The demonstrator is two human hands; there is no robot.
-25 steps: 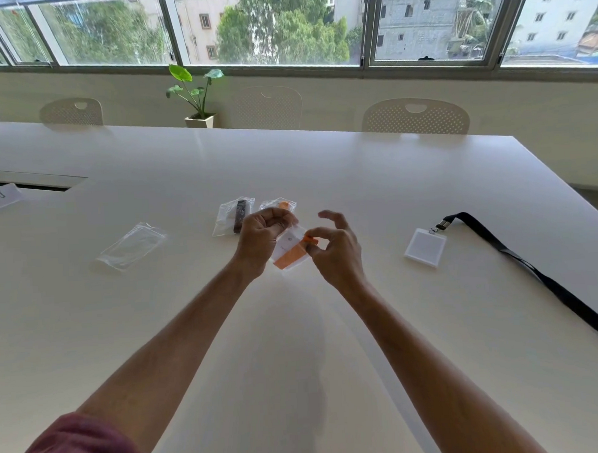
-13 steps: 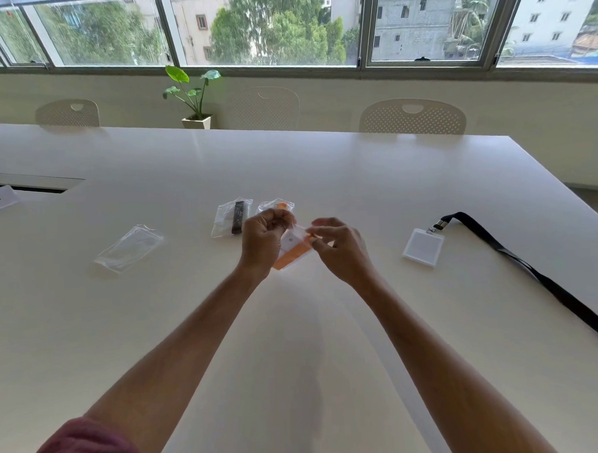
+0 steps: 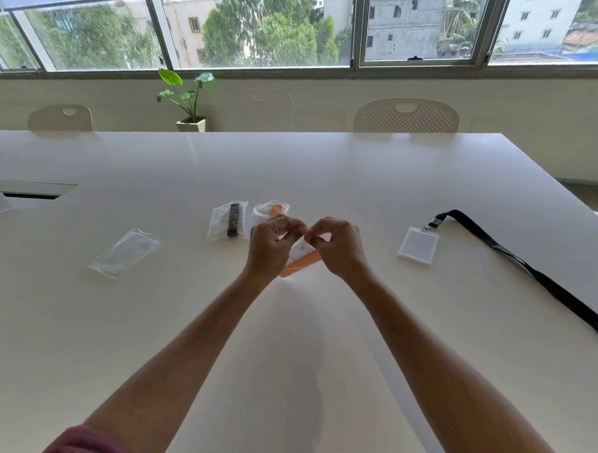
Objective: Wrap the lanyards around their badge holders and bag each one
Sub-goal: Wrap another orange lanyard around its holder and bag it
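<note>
Orange-lanyard badge holder (image 3: 301, 260) in clear bag, both hands' fingers (image 3: 320, 230) pinching its top; two filled bags (image 3: 227, 221) behind

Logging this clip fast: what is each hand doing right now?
Left hand: fingers curled, gripping the orange-wrapped badge holder.
Right hand: fingertips pinching the same badge holder's top edge.

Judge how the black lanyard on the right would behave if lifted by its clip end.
The black lanyard looks like a flat, thin strap, so it would probably droop limply. Its badge holder seems rigid and light, likely dangling from the clip.
</note>
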